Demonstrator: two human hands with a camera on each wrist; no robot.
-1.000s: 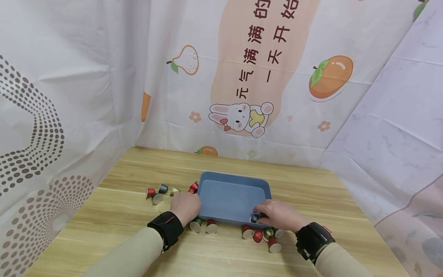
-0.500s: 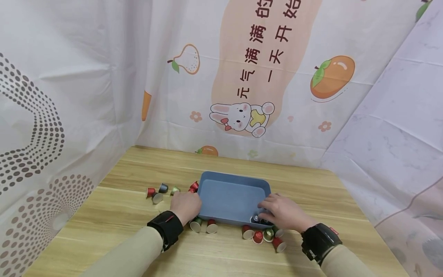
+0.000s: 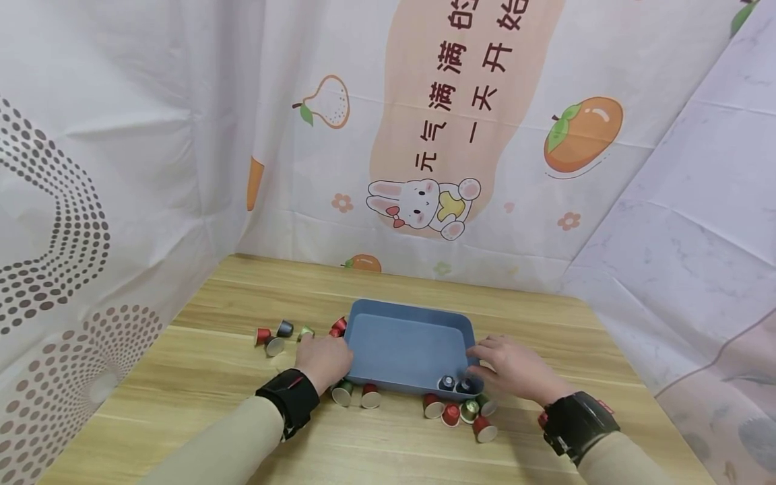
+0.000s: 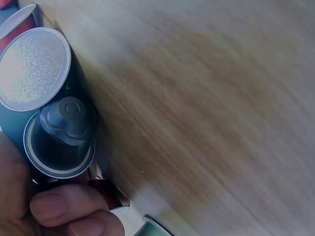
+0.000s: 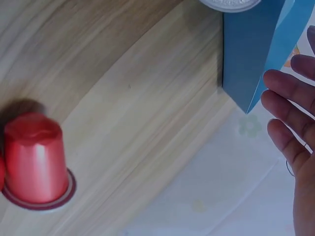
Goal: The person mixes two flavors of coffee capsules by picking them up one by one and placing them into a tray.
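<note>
My left hand (image 3: 324, 360) stays at the left rim of the blue tray (image 3: 400, 343), its fingers (image 4: 64, 201) curled in the left wrist view. A dark grey coffee capsule (image 4: 69, 120) sits right beside those fingers, dome toward the camera; I cannot tell whether they hold it, the tray or nothing. At the tray's right rim, my right hand (image 3: 515, 370) has loosely extended, spread fingers and nothing in them. Inside the tray's near right corner are two dark capsules, a left one (image 3: 446, 383) and a right one (image 3: 465, 386).
Left of the tray lie red (image 3: 262, 336), dark (image 3: 285, 329), silver-lidded (image 3: 275, 346) and light green (image 3: 306, 333) capsules. Along its near side are a green capsule (image 3: 341, 394), a red capsule (image 3: 370, 397) and several more at right. Printed cloth (image 3: 521, 222) hangs behind the wooden table (image 3: 539, 316).
My right hand has let go of a dark capsule in the tray's near right corner and drawn back to the right. A red capsule outside that corner has shifted slightly. My left hand stays put.
</note>
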